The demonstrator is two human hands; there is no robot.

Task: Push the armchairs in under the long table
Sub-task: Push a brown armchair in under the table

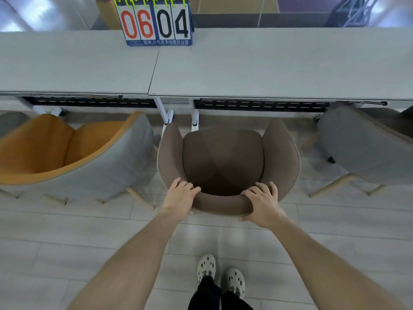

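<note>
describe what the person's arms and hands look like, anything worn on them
Both forearms are bare right up to the bottom edge of the picture: no sleeves show. The left hand and right hand wear no gloves, and no watch, bracelet or ring can be seen. Fingernails look short and unpainted.

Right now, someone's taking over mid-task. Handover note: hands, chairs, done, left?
Left hand and right hand: both gripping the backrest rim of the brown armchair.
Brown armchair faces the long table, not yet under it; the table legs stand ahead of its left arm.
Orange-lined armchair on the left sits angled and out. Grey armchair on the right is partly under.
Done: nothing fully in.
Left: all three.
</note>
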